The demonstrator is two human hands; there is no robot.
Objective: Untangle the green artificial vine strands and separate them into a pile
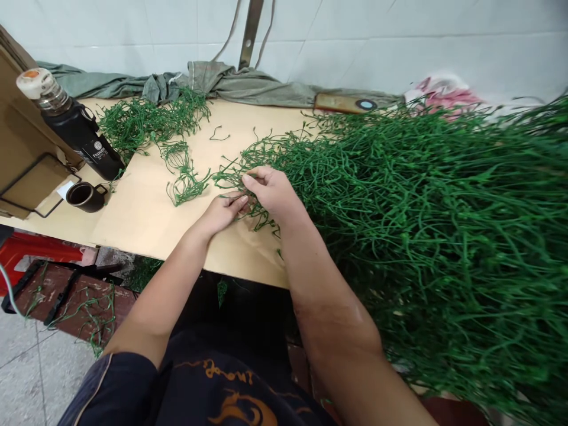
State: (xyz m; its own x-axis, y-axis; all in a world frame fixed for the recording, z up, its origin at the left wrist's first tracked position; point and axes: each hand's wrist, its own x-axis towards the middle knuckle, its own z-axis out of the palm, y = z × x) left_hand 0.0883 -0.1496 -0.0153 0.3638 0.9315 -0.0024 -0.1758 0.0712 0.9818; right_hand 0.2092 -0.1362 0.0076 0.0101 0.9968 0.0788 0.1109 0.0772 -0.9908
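My left hand (225,212) is closed at the left end of a big heap of thin green stems (399,177), its thumb and fingers pinching a green stem. Just above and to the right, my right hand (271,190) pinches green stems between thumb and forefinger. The stems are curly, with small bud-like tips, and look artificial. How many each hand grips is hidden by the fingers. To the left of my hands lies a small loose cluster of stems (189,184) on the tan tabletop (142,213).
A second pile of stems (146,121) lies at the back left. Beside it are a black thermos bottle (84,133), a dark mug (87,196) and a cardboard box (31,142). Grey-green cloth (261,87) runs along the wall. Below the table sits a brown case (80,305).
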